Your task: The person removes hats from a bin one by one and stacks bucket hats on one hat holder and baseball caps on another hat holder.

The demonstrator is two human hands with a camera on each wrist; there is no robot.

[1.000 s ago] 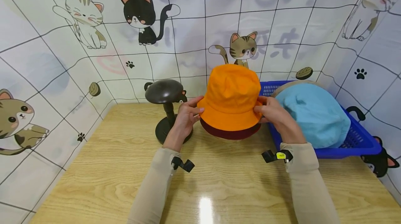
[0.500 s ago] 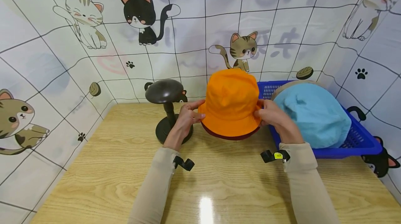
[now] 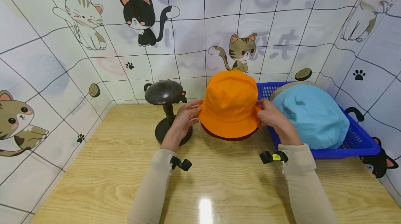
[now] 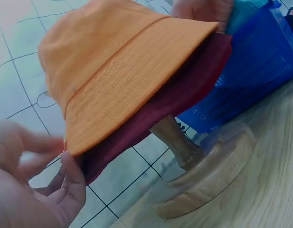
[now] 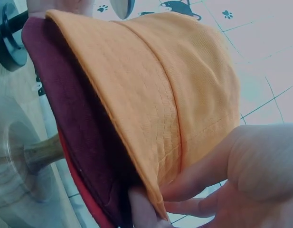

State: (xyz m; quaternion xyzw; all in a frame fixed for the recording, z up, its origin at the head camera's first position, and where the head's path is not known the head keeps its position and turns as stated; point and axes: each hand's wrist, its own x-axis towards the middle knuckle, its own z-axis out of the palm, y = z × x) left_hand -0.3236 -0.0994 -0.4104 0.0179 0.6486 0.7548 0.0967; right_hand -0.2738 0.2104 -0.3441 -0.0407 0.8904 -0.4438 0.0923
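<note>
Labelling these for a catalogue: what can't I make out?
Top of the wooden stand: covered by the maroon brim, wrist views.
Any crown above that brim: under the orange hat, every view.
Tan item in the basket: mostly behind the light blue hat, head view.
Fingertips of the left hand: blurred, left wrist view.
Right hand: cut by edge, right wrist view.

A light-blue hat (image 3: 311,118) lies in a blue basket (image 3: 347,152).

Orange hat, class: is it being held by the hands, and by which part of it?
The right hand pinches the orange hat by its brim. The left hand is at the brim's opposite edge; whether it grips cannot be told.
</note>
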